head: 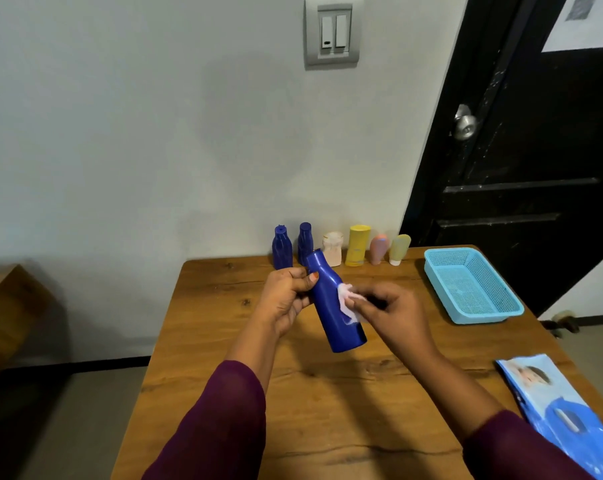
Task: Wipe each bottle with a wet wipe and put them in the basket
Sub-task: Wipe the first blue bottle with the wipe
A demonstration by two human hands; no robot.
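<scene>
My left hand [286, 296] grips the neck end of a tall dark blue bottle [331, 317], held tilted above the wooden table [293, 393]. My right hand [390, 313] presses a white wet wipe [350, 303] against the bottle's side. Along the table's far edge stand two more blue bottles [282, 247] [305, 242], a whitish bottle [333, 248], a yellow bottle [357, 245], a pink tube [378, 249] and a pale green tube [398, 249]. The light blue mesh basket [442, 282] sits at the table's right with nothing in it.
A blue wet wipe pack [563, 414] lies at the table's near right corner. A black door [521, 161] with a metal knob stands behind the basket. A wooden box [6, 306] sits on the floor at the left.
</scene>
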